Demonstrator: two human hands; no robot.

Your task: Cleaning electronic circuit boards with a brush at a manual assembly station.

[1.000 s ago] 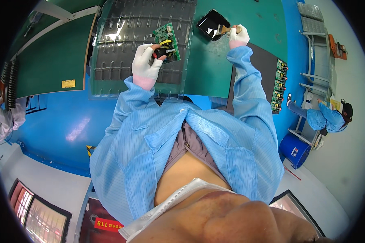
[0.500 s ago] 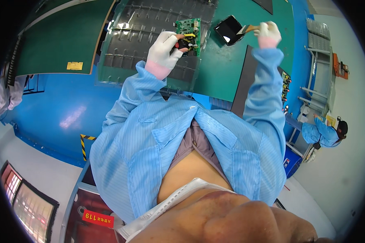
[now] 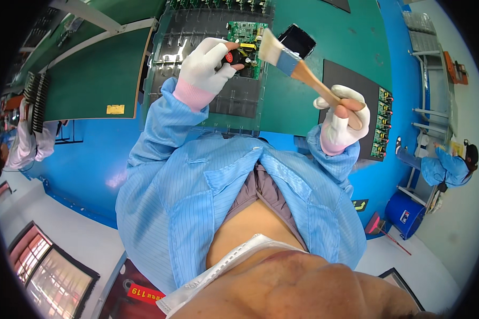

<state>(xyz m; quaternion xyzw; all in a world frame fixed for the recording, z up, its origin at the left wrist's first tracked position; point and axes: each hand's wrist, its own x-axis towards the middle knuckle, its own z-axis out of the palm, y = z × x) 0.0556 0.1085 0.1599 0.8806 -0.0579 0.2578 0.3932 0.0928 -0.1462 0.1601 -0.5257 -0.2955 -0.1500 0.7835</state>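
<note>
My left hand (image 3: 205, 69), in a white glove with bare fingertips, grips a green circuit board (image 3: 250, 33) by a round black part on it. The board is over a clear plastic blister tray (image 3: 170, 80). In my right hand (image 3: 347, 118), gloved the same way, is the wooden handle of a flat paintbrush (image 3: 289, 62) with pale bristles and a blue-grey band. Its bristles point up and left, close to the board's right edge; I cannot tell whether they touch. A small square black dish (image 3: 299, 41) lies behind the brush.
Several circuit boards (image 3: 382, 122) stand along a dark mat (image 3: 346, 80) on the right of the green table (image 3: 287, 101). More boards (image 3: 223, 5) sit at the tray's far end. Another green table (image 3: 96, 80) is at left. A person (image 3: 447, 165) in blue is at far right.
My right hand has come back toward me, bringing the brush from the black dish to beside the board. My left hand keeps its hold on the board. The view has shifted slightly.
</note>
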